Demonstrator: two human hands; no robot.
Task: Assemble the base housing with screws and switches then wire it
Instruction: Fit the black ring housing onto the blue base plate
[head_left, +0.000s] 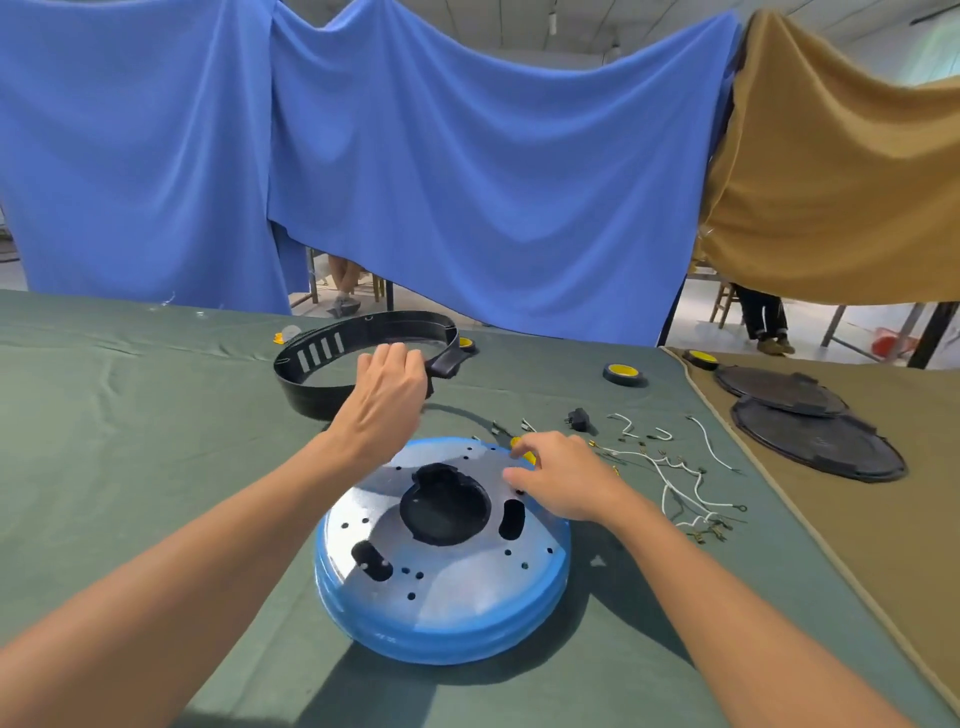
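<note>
The base housing (441, 571), a round metal dish with a blue rim, lies with its domed side up in the middle of the desk (156, 415), directly in front of me. My right hand (563, 480) is over its far right edge, and thumb and forefinger pinch a small yellow part (525, 456); I cannot tell what it is. My left hand (387, 400) reaches to the black ring (311, 364) behind the housing. Its fingers curl at the ring's near rim, but I cannot tell if they really hold it.

I think the first risk is the housing itself. It rests only on its rim on soft cloth and neither hand holds it down, so a push from my right hand could slide or turn it. If I pull the ring toward me, it could knock the housing or sweep the loose parts.

The wires (670, 478) with their terminals lie tangled just right of the housing, and my right forearm could drag them.

There is no box or tray here, and the small parts lie loose on the cloth. The black recess (441, 512) in the housing's centre looks empty, and the ring encloses only cloth. A tape roll (623, 373) and two black plates (815, 441) lie farther right.
</note>
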